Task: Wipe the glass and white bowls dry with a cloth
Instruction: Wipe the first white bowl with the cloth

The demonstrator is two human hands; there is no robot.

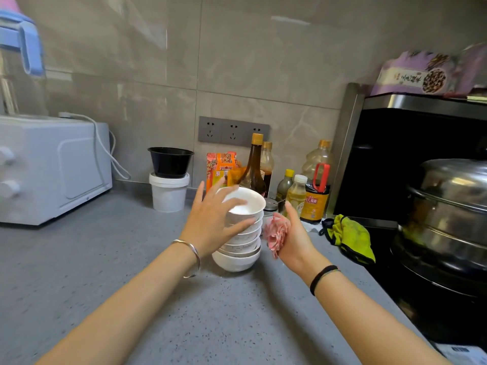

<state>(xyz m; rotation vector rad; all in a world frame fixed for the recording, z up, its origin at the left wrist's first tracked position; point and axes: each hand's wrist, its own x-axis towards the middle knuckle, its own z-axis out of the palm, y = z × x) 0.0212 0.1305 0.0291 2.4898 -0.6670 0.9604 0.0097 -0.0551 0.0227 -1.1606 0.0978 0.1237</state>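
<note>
A stack of several white bowls (pixel 241 245) stands on the grey countertop (pixel 105 272) in the middle of the view. My left hand (pixel 213 219) grips the top white bowl (pixel 245 202) from the left, fingers wrapped around its side and rim; this bowl sits tilted on the stack. Just right of the stack, my right hand (pixel 293 237) holds a bunched pink cloth (pixel 275 234) close to the bowls. No glass bowl is visible.
Behind the stack stand sauce and oil bottles (pixel 315 196), an orange packet (pixel 221 167) and a white tub (pixel 168 192) with a black bowl on it. A white appliance (pixel 50 164) sits at left. A green cloth (pixel 351 237) and steel steamer pot (pixel 448 214) lie right.
</note>
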